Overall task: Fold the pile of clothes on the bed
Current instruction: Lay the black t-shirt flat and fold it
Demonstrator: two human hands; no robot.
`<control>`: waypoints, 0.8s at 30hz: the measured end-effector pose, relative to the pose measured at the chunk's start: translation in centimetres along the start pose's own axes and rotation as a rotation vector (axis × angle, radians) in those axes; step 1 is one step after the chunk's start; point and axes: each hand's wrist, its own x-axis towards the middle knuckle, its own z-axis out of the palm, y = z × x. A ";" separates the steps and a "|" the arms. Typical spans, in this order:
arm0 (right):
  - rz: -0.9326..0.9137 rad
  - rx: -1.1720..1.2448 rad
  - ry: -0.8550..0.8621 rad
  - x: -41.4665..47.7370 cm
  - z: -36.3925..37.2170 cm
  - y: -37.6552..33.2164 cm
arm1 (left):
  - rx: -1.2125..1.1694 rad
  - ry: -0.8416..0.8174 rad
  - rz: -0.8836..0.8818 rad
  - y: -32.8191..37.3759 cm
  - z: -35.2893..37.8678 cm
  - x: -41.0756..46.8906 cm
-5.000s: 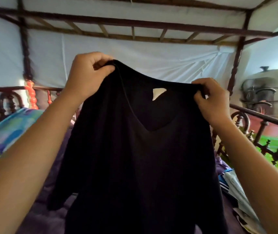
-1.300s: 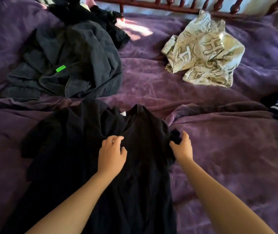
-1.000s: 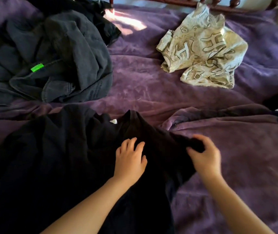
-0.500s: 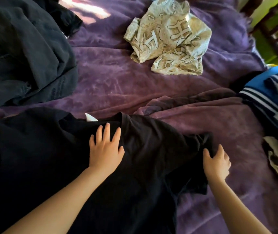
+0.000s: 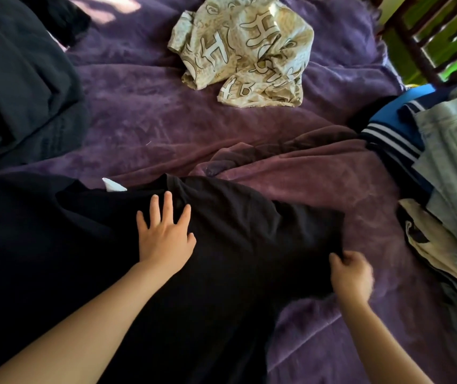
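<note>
A black shirt (image 5: pixel 235 231) lies spread on the purple bed cover (image 5: pixel 166 128), its white neck label showing at the collar. My left hand (image 5: pixel 165 236) presses flat on the shirt just below the collar, fingers straight and spread. My right hand (image 5: pixel 350 275) pinches the end of the shirt's right sleeve, which stretches out toward the right. A crumpled cream garment with brown lettering (image 5: pixel 242 51) lies at the far middle. A heap of dark grey clothes (image 5: pixel 19 87) fills the far left.
Folded clothes are stacked at the right edge: a blue and white striped piece (image 5: pixel 393 134), pale denim (image 5: pixel 454 162) and a cream and black item (image 5: pixel 440 250). A dark wooden bed rail (image 5: pixel 413 42) crosses the top right corner. The cover is rumpled in a ridge above the shirt.
Earlier I held the shirt up by its shoulders; it now lies on the bed. In the last second my right hand has drawn the sleeve outward to the right while my left hand flattened.
</note>
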 end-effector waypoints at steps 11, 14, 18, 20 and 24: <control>-0.732 -0.265 0.062 -6.4 5.3 -2.0 | -0.088 0.321 -0.118 -9.5 -2.2 -2.6; -0.915 -0.274 -0.036 -9.6 8.2 -5.9 | -0.115 0.425 -0.331 -15.9 -4.1 -3.5; -1.115 -0.320 -0.161 -15.7 12.2 -9.9 | -0.139 0.393 -0.624 -24.0 -5.5 -6.3; -1.221 -0.347 -0.217 -19.0 14.1 -11.5 | -0.239 0.269 -0.836 -27.6 -4.8 -8.3; -1.331 -0.359 -0.339 -25.4 17.0 -14.3 | -0.711 0.203 -0.990 -31.0 -2.8 -12.1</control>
